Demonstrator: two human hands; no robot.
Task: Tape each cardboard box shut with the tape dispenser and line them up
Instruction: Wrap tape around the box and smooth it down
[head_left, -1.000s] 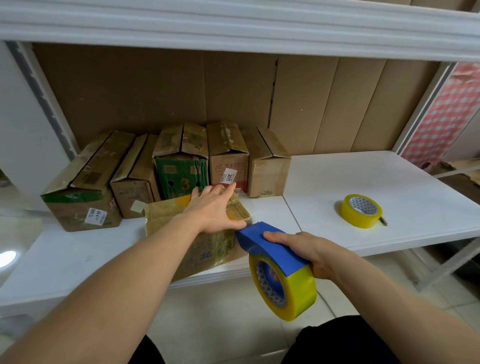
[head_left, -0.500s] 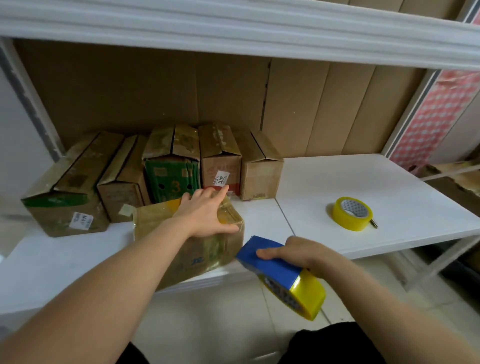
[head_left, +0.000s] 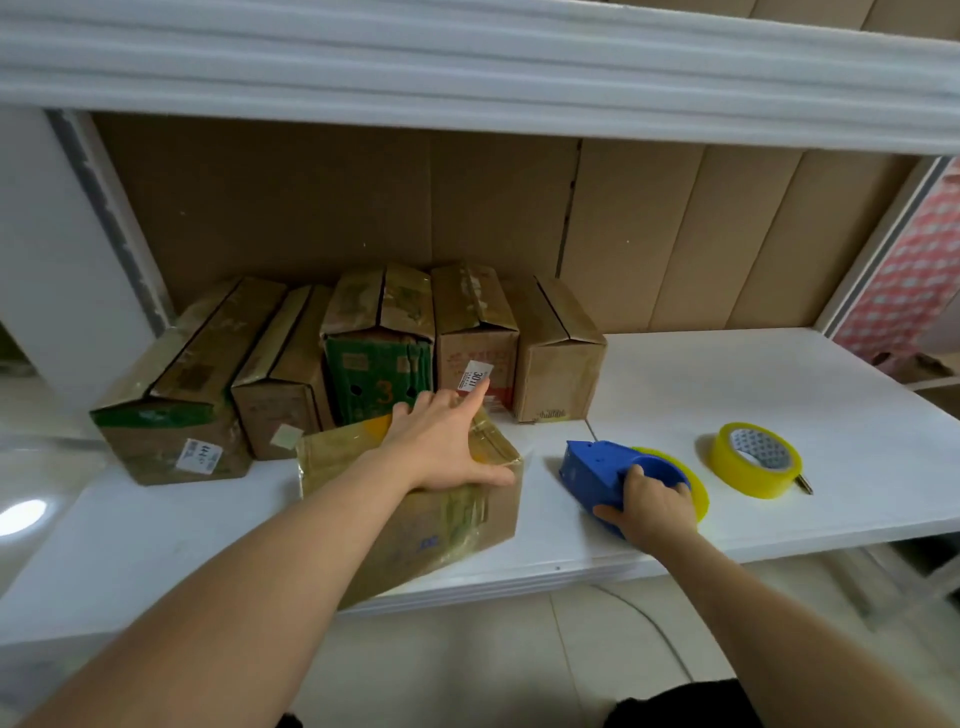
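A taped cardboard box (head_left: 441, 525) lies at the front of the white shelf (head_left: 779, 395), its near end over the edge. My left hand (head_left: 441, 447) rests flat on its top with straight fingers. My right hand (head_left: 647, 501) grips the blue tape dispenser (head_left: 608, 473) with its yellow roll, which lies on the shelf to the right of the box. Behind, several cardboard boxes stand in a row: a large one at the left (head_left: 171, 400), a narrow one (head_left: 280, 395), a green-printed one (head_left: 379, 358), one with a white label (head_left: 475, 338) and a plain one (head_left: 558, 358).
A spare yellow tape roll (head_left: 756, 460) lies on the shelf to the right of the dispenser, with a small dark object beside it. Cardboard sheets line the back wall (head_left: 675, 234). A white upper shelf (head_left: 467, 67) overhangs. The floor is visible below the shelf edge.
My right hand has carried the dispenser from below the shelf edge up onto the shelf, right of the box. My left hand stays on the box top.
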